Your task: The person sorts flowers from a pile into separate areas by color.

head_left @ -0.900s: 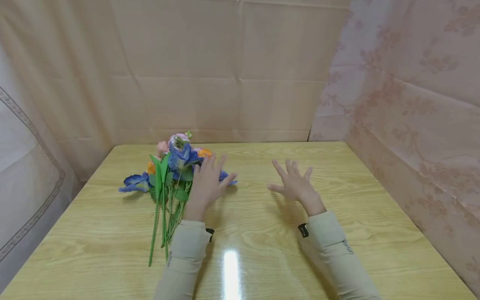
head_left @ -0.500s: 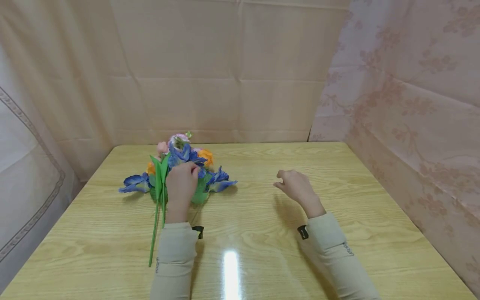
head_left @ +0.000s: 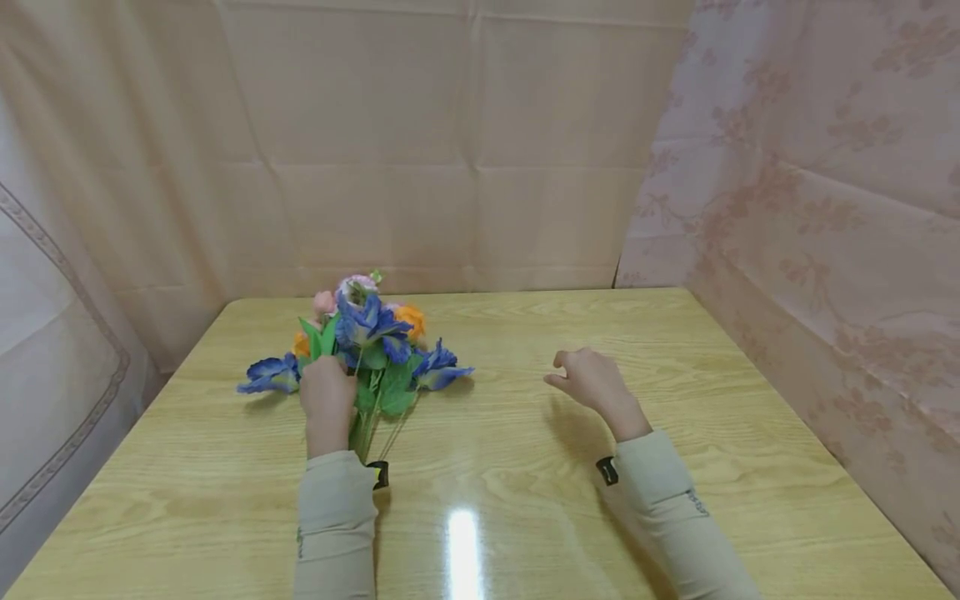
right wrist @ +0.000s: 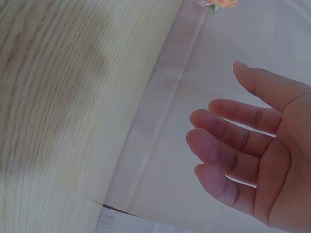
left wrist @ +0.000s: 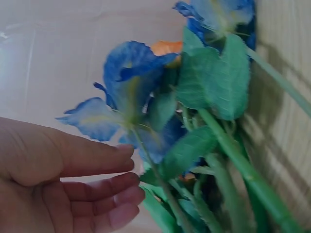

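Observation:
A bunch of artificial flowers lies on the left side of the wooden table: blue irises [head_left: 367, 325], an orange bloom [head_left: 410, 321], pink blooms [head_left: 325, 303] and green leaves [head_left: 397, 387]. My left hand [head_left: 327, 404] is over the left part of the bunch, covering some green stems. In the left wrist view its thumb and slightly bent fingers [left wrist: 127, 195] are apart, with nothing between them, beside a thin iris stem [left wrist: 155, 167]. To the right, my right hand [head_left: 596, 383] hovers above bare wood, its fingers loosely bent and holding nothing.
The wooden table [head_left: 510, 467] runs back to a beige curtain [head_left: 375, 150]. A pink floral cloth [head_left: 825, 208] hangs along the right side, and a white cloth [head_left: 45, 350] along the left. One iris [head_left: 270, 375] sticks out leftward, another iris [head_left: 440, 367] rightward.
My left hand has moved left across the bunch, from its right side to its left part, its spread fingers drawing in. My right hand's spread fingers have bent loosely while it stays in about the same place.

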`<state>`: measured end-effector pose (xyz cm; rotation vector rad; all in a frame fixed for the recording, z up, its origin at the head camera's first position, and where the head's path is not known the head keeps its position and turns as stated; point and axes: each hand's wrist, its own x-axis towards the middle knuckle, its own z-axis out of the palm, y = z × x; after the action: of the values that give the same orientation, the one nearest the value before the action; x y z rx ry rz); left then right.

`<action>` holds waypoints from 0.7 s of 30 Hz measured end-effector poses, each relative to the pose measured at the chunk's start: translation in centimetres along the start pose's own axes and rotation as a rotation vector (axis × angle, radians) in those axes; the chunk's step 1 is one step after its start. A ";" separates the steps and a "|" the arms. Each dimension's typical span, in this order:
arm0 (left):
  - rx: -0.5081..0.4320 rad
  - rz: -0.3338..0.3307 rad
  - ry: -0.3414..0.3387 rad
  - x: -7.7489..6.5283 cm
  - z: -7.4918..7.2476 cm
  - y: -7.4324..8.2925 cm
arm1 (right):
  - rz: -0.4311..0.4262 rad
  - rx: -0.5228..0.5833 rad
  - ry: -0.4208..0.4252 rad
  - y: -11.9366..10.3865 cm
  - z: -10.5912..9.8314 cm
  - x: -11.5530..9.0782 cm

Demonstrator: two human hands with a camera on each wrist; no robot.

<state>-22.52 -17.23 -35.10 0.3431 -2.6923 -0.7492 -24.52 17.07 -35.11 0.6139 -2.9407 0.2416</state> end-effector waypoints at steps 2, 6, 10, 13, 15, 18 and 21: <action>0.019 -0.016 -0.039 0.0 0.2 -0.3 | -0.001 0.005 -0.006 0.0 0.0 0.0; 0.064 -0.065 -0.121 0.2 0.7 -0.7 | -0.002 0.016 -0.018 0.0 0.0 -0.1; 0.080 -0.114 -0.160 0.2 1.0 -0.8 | -0.002 0.022 -0.024 0.0 0.0 -0.2; 0.062 -0.116 -0.132 0.2 1.0 -0.8 | 0.002 0.021 -0.029 0.0 0.0 -0.2; 0.051 -0.092 -0.095 0.1 0.9 -0.7 | 0.006 0.020 -0.036 0.0 0.0 -0.2; 0.038 -0.062 -0.040 0.0 0.6 -0.4 | 0.012 0.020 -0.044 0.0 0.0 -0.1; 0.020 -0.063 0.001 0.0 0.4 -0.1 | 0.013 0.020 -0.047 0.0 0.1 -0.1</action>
<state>-22.64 -17.13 -35.47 0.4348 -2.7013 -0.7401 -24.42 17.12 -35.20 0.6120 -2.9912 0.2623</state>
